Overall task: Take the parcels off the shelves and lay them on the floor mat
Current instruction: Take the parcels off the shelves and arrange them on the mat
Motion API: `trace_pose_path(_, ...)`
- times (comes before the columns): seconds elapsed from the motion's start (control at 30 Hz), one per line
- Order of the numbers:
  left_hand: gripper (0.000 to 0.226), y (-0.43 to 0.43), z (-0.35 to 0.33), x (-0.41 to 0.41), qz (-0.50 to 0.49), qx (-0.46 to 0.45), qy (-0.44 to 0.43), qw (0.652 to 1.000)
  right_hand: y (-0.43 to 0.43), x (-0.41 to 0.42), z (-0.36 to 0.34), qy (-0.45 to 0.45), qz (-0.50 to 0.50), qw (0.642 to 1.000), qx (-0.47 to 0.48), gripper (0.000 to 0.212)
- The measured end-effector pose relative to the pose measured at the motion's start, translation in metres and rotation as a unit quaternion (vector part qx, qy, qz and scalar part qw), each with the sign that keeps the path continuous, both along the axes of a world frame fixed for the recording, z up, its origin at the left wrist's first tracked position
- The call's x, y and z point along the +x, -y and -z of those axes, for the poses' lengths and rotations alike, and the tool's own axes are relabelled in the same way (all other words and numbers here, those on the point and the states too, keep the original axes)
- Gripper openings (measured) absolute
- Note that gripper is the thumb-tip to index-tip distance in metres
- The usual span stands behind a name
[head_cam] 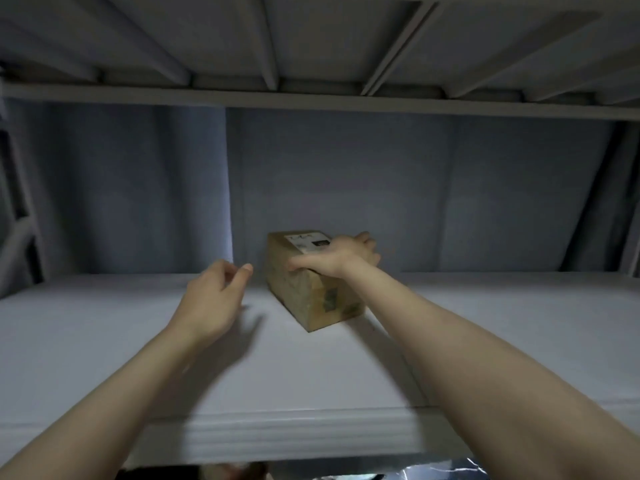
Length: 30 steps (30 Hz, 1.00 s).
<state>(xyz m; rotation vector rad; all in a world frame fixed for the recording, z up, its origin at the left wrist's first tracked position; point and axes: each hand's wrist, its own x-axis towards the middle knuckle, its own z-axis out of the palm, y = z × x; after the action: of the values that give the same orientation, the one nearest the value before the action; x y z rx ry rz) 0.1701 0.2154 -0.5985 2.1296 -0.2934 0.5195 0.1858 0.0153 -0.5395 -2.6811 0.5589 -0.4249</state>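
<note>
A small brown cardboard parcel (pixel 304 289) with a white label on top stands near the back of a white shelf board (pixel 346 368). My right hand (pixel 341 256) lies over the parcel's top, thumb along its near left edge and fingers curled over the far right side, gripping it. My left hand (pixel 213 299) hovers above the shelf just left of the parcel, apart from it, with fingers loosely curled and holding nothing. The floor mat is out of view.
The underside of the upper shelf (pixel 311 46) with its ribs hangs close overhead. A grey cloth backing (pixel 381 185) closes the rear. Metal frame posts (pixel 20 237) stand at the left edge. Bare shelf board stretches to either side of the parcel.
</note>
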Motion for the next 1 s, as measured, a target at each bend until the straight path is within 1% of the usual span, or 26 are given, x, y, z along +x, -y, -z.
trace_pose_path(0.1, 0.038, -0.043, 0.005, -0.003, -0.032, -0.082, -0.036, 0.995, -0.063, -0.003, 0.010, 0.059, -0.076, 0.995, 0.015, 0.111)
trace_pose_path(0.17, 0.040, -0.073, 0.011, -0.010, -0.060, -0.148, -0.064, 0.985, -0.107, -0.010, 0.018, 0.092, -0.129, 0.987, 0.027, 0.111)
trace_pose_path(0.23, 0.039, -0.102, 0.014, -0.023, -0.059, -0.241, -0.103, 0.963, -0.153, -0.022, 0.025, 0.117, -0.178, 0.977, 0.033, 0.114)
trace_pose_path(0.3, 0.041, -0.135, 0.016, -0.040, -0.070, -0.301, -0.122, 0.943, -0.197, -0.036, 0.030, 0.143, -0.218, 0.965, 0.038, 0.117)
trace_pose_path(0.37, 0.048, -0.174, 0.020, -0.061, -0.103, -0.331, -0.103, 0.932, -0.239, -0.053, 0.033, 0.165, -0.260, 0.951, 0.044, 0.117)
trace_pose_path(0.5, 0.074, -0.249, 0.036, -0.125, -0.189, -0.370, -0.067, 0.907, -0.322, -0.098, 0.047, 0.178, -0.336, 0.924, 0.048, 0.118)
trace_pose_path(0.6, 0.085, -0.295, 0.055, -0.180, -0.236, -0.416, -0.051, 0.877, -0.381, -0.143, 0.067, 0.198, -0.393, 0.897, 0.040, 0.120)
trace_pose_path(0.67, 0.084, -0.320, 0.079, -0.215, -0.282, -0.440, -0.044, 0.852, -0.415, -0.173, 0.087, 0.205, -0.436, 0.876, 0.025, 0.117)
trace_pose_path(0.7, 0.081, -0.331, 0.095, -0.232, -0.306, -0.444, -0.039, 0.842, -0.430, -0.186, 0.100, 0.199, -0.458, 0.866, 0.016, 0.115)
trace_pose_path(0.73, 0.083, -0.339, 0.113, -0.248, -0.326, -0.447, -0.042, 0.832, -0.444, -0.197, 0.115, 0.186, -0.478, 0.858, 0.009, 0.113)
trace_pose_path(0.83, 0.107, -0.360, 0.168, -0.292, -0.388, -0.459, -0.078, 0.796, -0.478, -0.227, 0.172, 0.114, -0.512, 0.852, -0.004, 0.119)
trace_pose_path(0.93, 0.113, -0.375, 0.221, -0.328, -0.446, -0.464, -0.116, 0.757, -0.501, -0.251, 0.236, -0.016, -0.538, 0.843, 0.007, 0.127)
trace_pose_path(1.0, 0.110, -0.381, 0.255, -0.346, -0.482, -0.461, -0.140, 0.732, -0.510, -0.262, 0.274, -0.101, -0.559, 0.823, 0.005, 0.125)
